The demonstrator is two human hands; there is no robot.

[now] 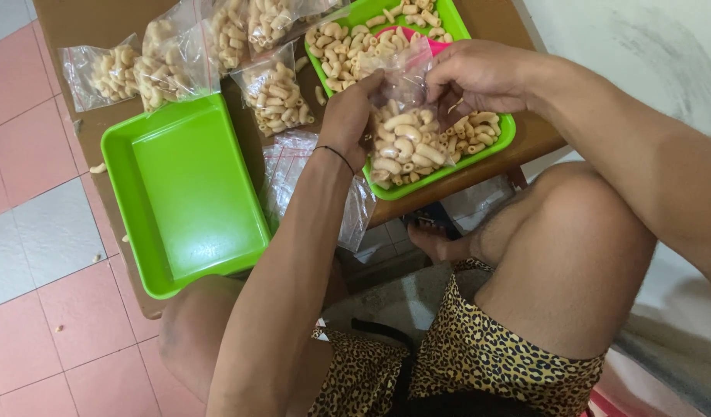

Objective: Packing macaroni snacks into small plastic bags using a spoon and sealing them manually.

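Observation:
A small clear plastic bag [408, 139] partly filled with pale macaroni-shaped snacks hangs over a green tray [504, 136] heaped with the same loose snacks. My left hand [349, 116] pinches the bag's left edge. My right hand [475, 76] grips its top right edge. Both hands hold the bag's mouth together above the tray. A pink scoop [440, 45] lies half hidden in the snacks behind the bag.
A second green tray [187, 193] lies to the left with nothing in it. Several filled clear bags [277, 94] lie at the back of the low brown table [85, 19]. A stack of unfilled clear bags [290, 174] sits between the trays. Below is a pink-and-grey tiled floor [31, 255].

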